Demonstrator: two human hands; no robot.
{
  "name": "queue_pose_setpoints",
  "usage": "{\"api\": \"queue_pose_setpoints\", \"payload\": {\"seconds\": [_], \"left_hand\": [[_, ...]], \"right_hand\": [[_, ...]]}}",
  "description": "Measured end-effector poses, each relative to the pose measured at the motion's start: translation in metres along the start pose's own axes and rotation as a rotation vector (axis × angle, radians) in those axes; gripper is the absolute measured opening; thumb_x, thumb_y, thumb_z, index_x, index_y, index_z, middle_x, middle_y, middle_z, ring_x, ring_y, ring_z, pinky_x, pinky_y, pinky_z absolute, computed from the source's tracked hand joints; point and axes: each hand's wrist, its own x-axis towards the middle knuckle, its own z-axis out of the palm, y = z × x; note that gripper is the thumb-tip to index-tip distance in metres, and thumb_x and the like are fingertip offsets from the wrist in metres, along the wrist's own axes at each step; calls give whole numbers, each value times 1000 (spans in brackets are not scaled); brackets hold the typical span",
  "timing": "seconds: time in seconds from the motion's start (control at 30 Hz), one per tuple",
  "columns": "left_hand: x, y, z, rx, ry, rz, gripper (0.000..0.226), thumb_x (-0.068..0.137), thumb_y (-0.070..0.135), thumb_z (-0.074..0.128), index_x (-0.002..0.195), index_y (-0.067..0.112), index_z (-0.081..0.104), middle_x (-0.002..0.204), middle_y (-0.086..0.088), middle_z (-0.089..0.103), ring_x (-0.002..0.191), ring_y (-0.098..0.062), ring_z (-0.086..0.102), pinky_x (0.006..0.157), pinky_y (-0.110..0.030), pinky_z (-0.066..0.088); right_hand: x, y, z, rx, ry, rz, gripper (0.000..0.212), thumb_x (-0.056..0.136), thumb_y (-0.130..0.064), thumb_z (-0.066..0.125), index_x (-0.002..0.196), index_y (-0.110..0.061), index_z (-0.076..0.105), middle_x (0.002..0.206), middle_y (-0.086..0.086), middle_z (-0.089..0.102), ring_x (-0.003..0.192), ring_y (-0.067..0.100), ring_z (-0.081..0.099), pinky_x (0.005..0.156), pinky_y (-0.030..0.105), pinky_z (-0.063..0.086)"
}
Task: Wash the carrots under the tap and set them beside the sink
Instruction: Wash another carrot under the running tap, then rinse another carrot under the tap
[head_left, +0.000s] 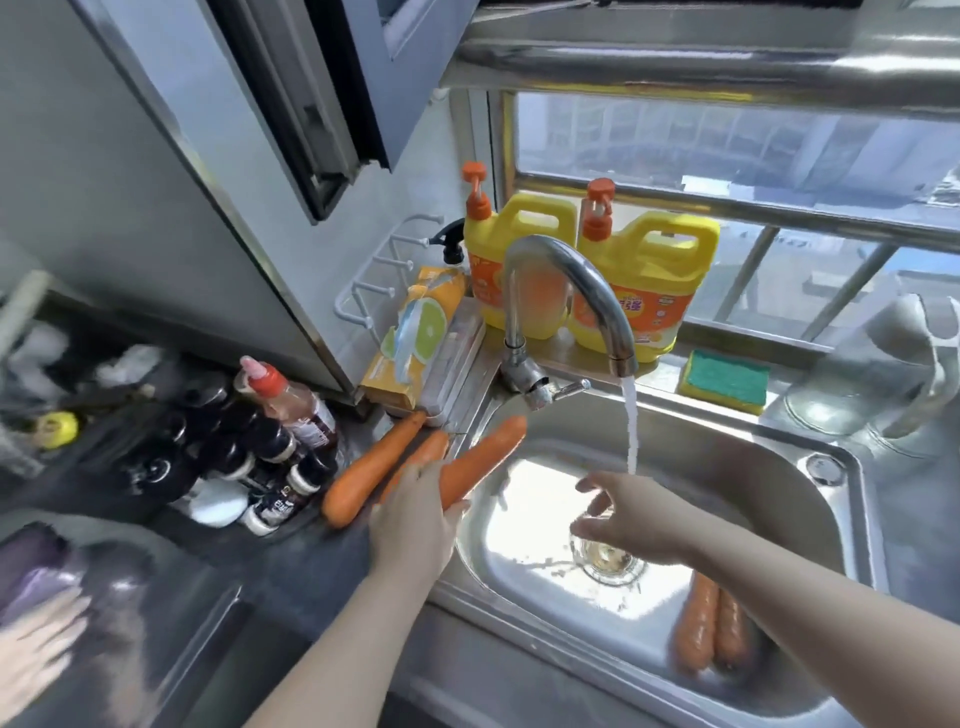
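Note:
Water runs from the steel tap (571, 280) into the steel sink (753, 447). My left hand (413, 519) grips a carrot (485, 457) at the sink's left rim, its thick end pointing toward the tap base. Beside it on the dark counter lie two more carrots, one (371, 465) at the far left and one (421, 454) partly under my hand. My right hand (623, 512) hovers open under the stream, above the drain, holding nothing. Two other carrots (709, 626) lie side by side in the sink's near right corner, partly behind my right forearm.
Several dark sauce bottles (249, 457) crowd the counter left of the carrots. Two yellow detergent jugs (587, 270) and an orange pack (415, 338) stand behind the tap. A green-yellow sponge (724, 380) lies on the sill. A clear glass jug (878, 384) stands right of the sink.

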Motion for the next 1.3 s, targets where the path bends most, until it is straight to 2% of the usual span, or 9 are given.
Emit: {"api": "queue_pose_setpoints", "payload": {"seconds": [0.17,0.27,0.4,0.73,1.0,1.07,1.17,1.23,1.3], "left_hand": [[8,-33,-13,-23,108,-201,62,89,45,70,142,29,41,137,1,57,126,-27,55,97,-45,49],[14,-43,-15,-34,126,-237,56,90,43,71,135,27,42,133,-3,61,122,-29,57,95,-45,49],[21,-47,-10,-1,111,-210,58,91,40,70,140,24,44,144,0,52,129,-26,52,102,-45,46],[32,-52,-4,147,138,-182,61,97,41,60,151,26,37,146,1,44,131,-23,48,108,-42,39],[27,-28,-3,136,224,-16,49,95,36,61,142,30,48,140,5,49,131,-21,47,116,-44,29],[22,-14,0,103,243,63,44,94,31,62,137,29,55,136,3,54,127,-23,51,115,-44,29],[4,13,12,6,186,209,37,94,22,62,131,25,61,135,2,57,124,-24,54,109,-42,35],[-10,32,25,-46,7,269,34,98,23,56,131,28,60,137,10,54,122,-20,55,105,-38,39],[-20,43,43,-60,-195,278,33,101,28,52,133,34,56,137,17,51,119,-16,57,99,-36,44]], "right_hand": [[12,-16,10,-9,-58,-34,50,90,-46,69,133,-22,58,115,-7,71,103,13,66,94,30,50],[17,-24,15,-32,-69,-44,49,90,-47,68,133,-24,59,115,-8,71,104,12,65,94,28,49],[19,-30,20,-62,-81,-60,48,90,-47,68,131,-25,60,116,-9,71,103,11,64,92,27,49],[23,-21,27,-66,-82,-29,45,90,-48,68,129,-26,62,113,-10,70,100,10,63,88,25,47],[19,17,30,-75,-134,-14,36,92,-40,66,126,-28,64,116,-8,70,100,10,65,89,24,49],[14,44,33,-183,-160,-12,33,94,-32,62,126,-30,64,121,-7,69,107,13,64,92,26,48],[7,89,52,-462,-366,17,37,94,-19,57,128,-31,62,133,-2,62,122,22,58,100,32,46],[4,114,72,-750,-555,18,33,91,-16,54,124,-20,60,138,14,56,130,41,50,108,51,40],[1,131,86,-940,-575,-125,27,93,-18,52,116,-13,63,129,18,60,123,46,53,101,53,44]]}}
